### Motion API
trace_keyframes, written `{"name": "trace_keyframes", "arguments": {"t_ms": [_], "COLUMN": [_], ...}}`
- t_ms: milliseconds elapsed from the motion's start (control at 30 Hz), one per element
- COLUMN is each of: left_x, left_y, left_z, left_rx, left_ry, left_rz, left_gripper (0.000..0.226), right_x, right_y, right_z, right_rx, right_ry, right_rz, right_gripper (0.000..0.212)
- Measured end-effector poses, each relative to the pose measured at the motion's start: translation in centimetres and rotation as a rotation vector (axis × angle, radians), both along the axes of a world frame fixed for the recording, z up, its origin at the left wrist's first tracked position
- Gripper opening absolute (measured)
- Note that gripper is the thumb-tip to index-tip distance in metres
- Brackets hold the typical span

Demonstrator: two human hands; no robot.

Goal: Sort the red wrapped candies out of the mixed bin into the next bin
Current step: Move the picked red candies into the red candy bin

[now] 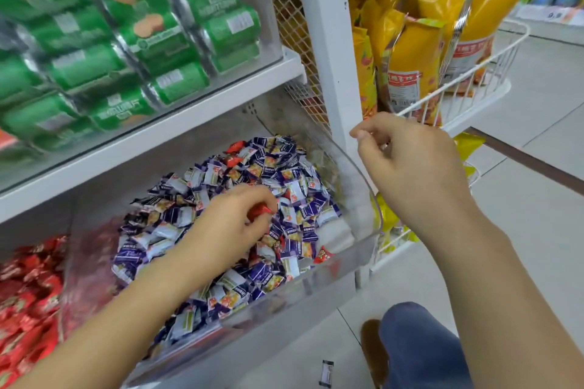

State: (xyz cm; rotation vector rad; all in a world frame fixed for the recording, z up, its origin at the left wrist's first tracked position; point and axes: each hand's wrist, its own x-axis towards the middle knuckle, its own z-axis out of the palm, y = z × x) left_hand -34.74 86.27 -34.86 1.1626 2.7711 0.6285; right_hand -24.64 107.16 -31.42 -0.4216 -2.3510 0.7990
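The left hand has a tight grip on a red candy over the mixed bin of purple candies. The right hand hangs beside the bin, fingers loosely curled, holding nothing. The red bin sits just left.

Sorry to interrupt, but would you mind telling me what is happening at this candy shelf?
A person is picking red candies out of the clear mixed bin of purple-and-white wrapped candies. The left hand pinches one red wrapped candy above the pile. The right hand is raised beside the bin, fingers loosely curled, apparently empty. More red candies remain, at the back and the front. The bin of red candies sits left.
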Motion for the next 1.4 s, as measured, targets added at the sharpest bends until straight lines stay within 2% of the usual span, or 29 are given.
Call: {"name": "trace_keyframes", "arguments": {"t_ms": [67, 133, 200, 267, 333, 367, 400, 500, 600, 667, 700, 800, 833, 1000, 1067, 1133, 1300, 1400], "left_x": [0.7, 1.2, 1.6, 2.1, 2.4, 2.4, 2.3, 1.9, 1.8, 1.9, 1.9, 2.3, 2.3, 2.0, 1.8, 1.7, 1.3, 1.3], "left_y": [-2.0, -3.5, -4.6, -5.7, -6.7, -7.1, -7.4, -7.9, -8.0, -8.1, -8.0, -6.9, -6.4, -3.9, -3.6, -3.6, -5.0, -6.7], "left_z": [0.7, 1.0, 0.8, 0.3, -0.1, -0.2, 0.0, 0.7, 0.6, 0.3, 0.3, 0.2, 0.2, -0.2, -0.7, -0.9, -0.4, -0.1], "left_rx": [0.118, 0.221, 0.271, 0.28, 0.277, 0.29, 0.314, 0.359, 0.287, 0.237, 0.224, 0.153, 0.116, -0.193, -0.395, -0.518, -0.594, -0.571], "left_ry": [-0.031, -0.062, -0.055, -0.037, 0.0, 0.008, 0.011, 0.024, -0.012, -0.048, -0.057, -0.057, -0.067, -0.098, -0.088, -0.064, -0.027, -0.014], "left_rz": [0.147, 0.255, 0.333, 0.398, 0.42, 0.431, 0.448, 0.494, 0.495, 0.464, 0.444, 0.365, 0.329, 0.155, 0.146, 0.175, 0.267, 0.335], "left_gripper": [0.025, 0.024, 0.023, 0.021, 0.02, 0.02, 0.02, 0.022, 0.026, 0.028, 0.03, 0.03, 0.029, 0.033, 0.038, 0.044, 0.046, 0.042], "right_x": [0.0, -0.5, -1.2, -1.8, -2.4, -2.9, -3.4, -5.4, -6.1, -6.0, -6.0, -6.5, -6.8, -7.5, -7.6, -7.4, -6.9, -6.5], "right_y": [-1.4, -3.2, -5.1, -6.3, -6.7, -6.8, -6.9, -7.2, -7.2, -6.6, -6.2, -6.3, -7.0, -10.0, -10.1, -10.1, -7.9, -5.9], "right_z": [0.7, 0.8, -0.2, -1.4, -2.1, -2.4, -2.8, -4.8, -5.3, -4.2, -3.5, -2.4, -2.5, -5.1, -5.6, -5.9, -6.5, -6.5], "right_rx": [-0.012, 0.023, 0.15, 0.335, 0.41, 0.419, 0.425, 0.413, 0.368, 0.354, 0.335, 0.217, 0.181, 0.252, 0.212, 0.232, 0.547, 0.569], "right_ry": [0.169, 0.141, -0.168, -0.598, -0.949, -1.062, -1.134, -1.293, -1.407, -1.358, -1.269, -0.931, -0.89, -0.895, -0.862, -0.873, -1.013, -1.04], "right_rz": [0.056, 0.175, 0.304, 0.37, 0.404, 0.42, 0.427, 0.404, 0.406, 0.388, 0.374, 0.36, 0.4, 0.627, 0.686, 0.71, 0.499, 0.375], "right_gripper": [0.019, 0.018, 0.015, 0.018, 0.019, 0.014, 0.012, 0.029, 0.027, 0.014, 0.007, 0.02, 0.022, 0.023, 0.013, 0.017, 0.027, 0.026]}}
